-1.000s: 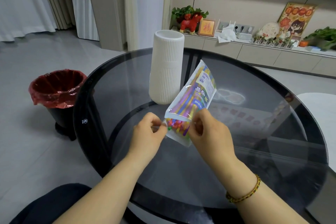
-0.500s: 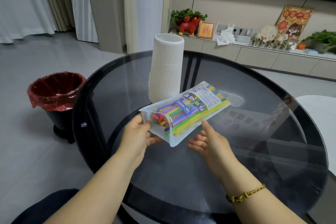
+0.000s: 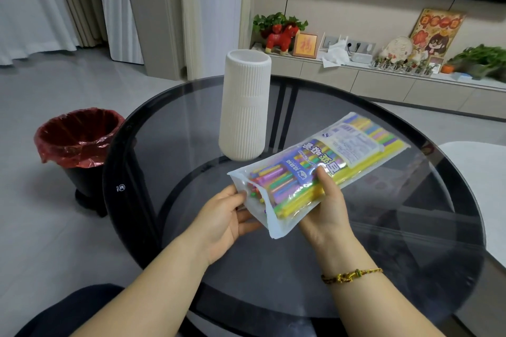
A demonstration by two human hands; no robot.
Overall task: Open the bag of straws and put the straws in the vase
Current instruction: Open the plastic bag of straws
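A clear plastic bag of straws (image 3: 345, 153), packed with coloured straws and labelled in blue and white, lies nearly flat above the round glass table (image 3: 175, 128). My left hand (image 3: 221, 216) pinches its near left corner at the mouth end. Cupped under the bag's middle, my right hand (image 3: 325, 208) has its thumb pressed on top. The near end of the bag gapes a little, with straw tips showing. A tall white ribbed vase (image 3: 245, 107) stands upright on the table just behind the bag, its mouth empty as far as I can see.
A black bin with a red liner (image 3: 76, 139) stands on the floor left of the table. Behind the table runs a low cabinet (image 3: 383, 82) with plants, a red toy horse and ornaments. A white seat (image 3: 482, 178) edges in at the right.
The bag has swung from upright to nearly flat. My right hand let go, then came back under it with the thumb on top. My left hand kept the near corner.
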